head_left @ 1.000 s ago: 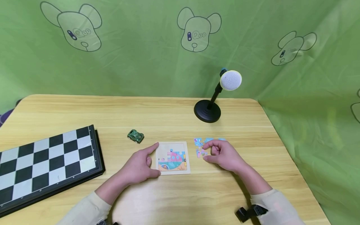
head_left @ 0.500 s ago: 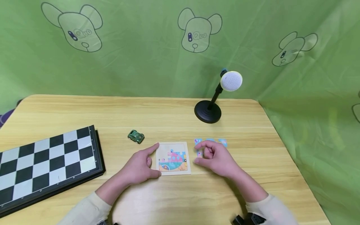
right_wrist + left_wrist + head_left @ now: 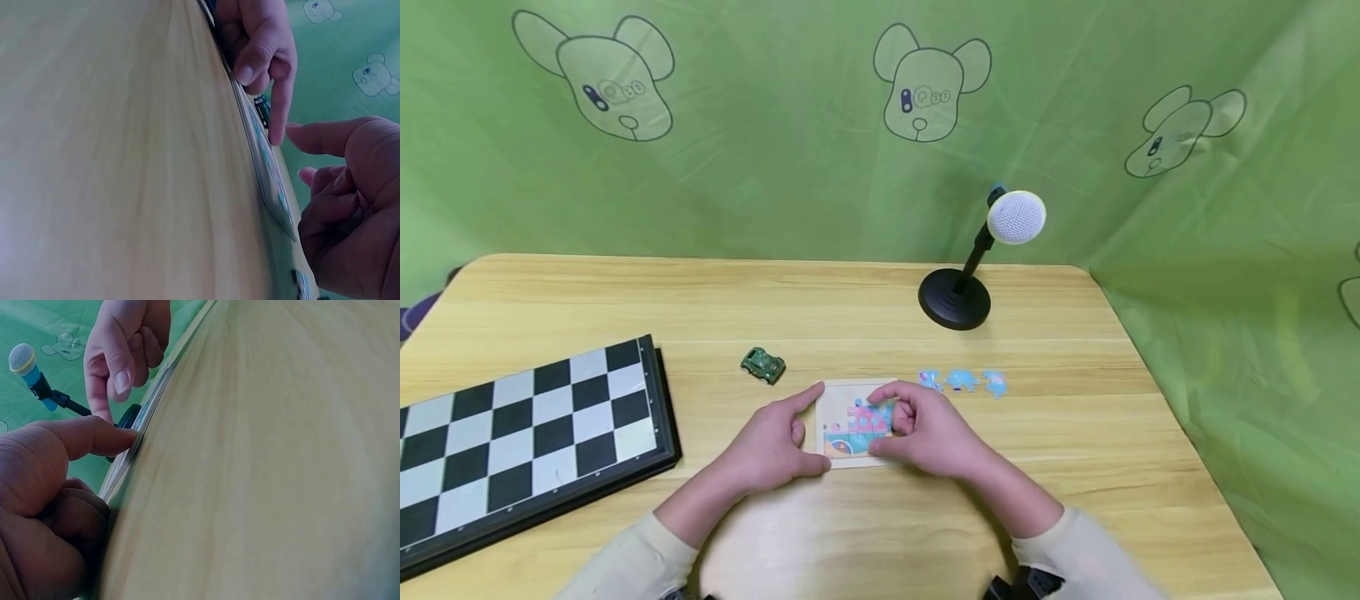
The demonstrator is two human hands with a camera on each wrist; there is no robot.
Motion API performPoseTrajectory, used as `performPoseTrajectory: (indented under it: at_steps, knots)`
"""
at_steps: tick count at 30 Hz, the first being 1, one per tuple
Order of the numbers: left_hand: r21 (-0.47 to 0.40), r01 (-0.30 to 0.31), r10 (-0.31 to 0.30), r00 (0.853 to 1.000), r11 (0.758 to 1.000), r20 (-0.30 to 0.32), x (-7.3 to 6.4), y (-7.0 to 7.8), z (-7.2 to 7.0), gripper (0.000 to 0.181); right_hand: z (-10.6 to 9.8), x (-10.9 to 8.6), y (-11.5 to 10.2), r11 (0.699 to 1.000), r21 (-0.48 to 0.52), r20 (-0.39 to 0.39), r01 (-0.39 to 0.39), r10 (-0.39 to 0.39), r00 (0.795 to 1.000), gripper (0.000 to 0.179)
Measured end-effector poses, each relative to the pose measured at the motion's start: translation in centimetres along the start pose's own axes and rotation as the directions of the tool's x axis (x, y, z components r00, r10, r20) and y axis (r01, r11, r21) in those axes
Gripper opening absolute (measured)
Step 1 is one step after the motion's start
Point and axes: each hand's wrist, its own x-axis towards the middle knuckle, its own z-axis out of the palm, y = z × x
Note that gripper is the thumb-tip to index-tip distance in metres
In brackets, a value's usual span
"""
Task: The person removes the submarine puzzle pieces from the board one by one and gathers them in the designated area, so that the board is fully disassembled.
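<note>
A square, pale-framed jigsaw puzzle board (image 3: 838, 404) lies on the table, its lower part filled with pink, blue and orange pieces. My left hand (image 3: 771, 442) holds the board's left side, index finger at the upper corner and thumb at the lower one, other fingers curled. Over the right half reaches my right hand (image 3: 932, 429), covering the right edge. Its index finger and thumb stand apart, and no piece shows between them in the left wrist view. Three loose blue puzzle pieces (image 3: 961, 381) lie in a row beyond that hand.
A black-and-white chessboard (image 3: 535, 433) sits at the left. Behind the puzzle board is a small green toy car (image 3: 763, 365). A microphone (image 3: 1017, 217) on a round black stand base (image 3: 954, 298) is farther back, before a green cloth backdrop (image 3: 775, 167).
My right hand has moved left from the loose pieces to over the puzzle board. The pink piece near it is out of sight now. My left hand has stayed put.
</note>
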Motion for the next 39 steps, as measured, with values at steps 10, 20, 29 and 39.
performPoseTrajectory:
  at_steps: [10,20,29,39]
  knots:
    - [0.001,-0.006,0.006,1.0,1.0,0.009,0.0,-0.1,0.0,0.099,1.3,1.1,-0.3,0.995,-0.067,-0.003,-0.072,0.072,0.997,0.05]
    - [-0.002,-0.004,0.004,1.0,1.0,0.008,0.0,0.0,0.0,0.099,1.4,1.3,-0.8,0.987,-0.106,0.004,-0.124,0.125,0.992,0.054]
    - [-0.003,0.004,-0.004,1.0,1.0,0.004,0.0,0.0,0.0,0.1,1.4,1.6,-0.9,0.984,-0.086,0.011,-0.156,0.158,0.987,0.052]
    - [-0.003,0.013,-0.013,1.0,1.0,0.006,0.0,0.0,-0.1,0.1,1.4,1.6,-0.8,0.99,-0.102,0.038,-0.102,0.107,0.994,0.048]
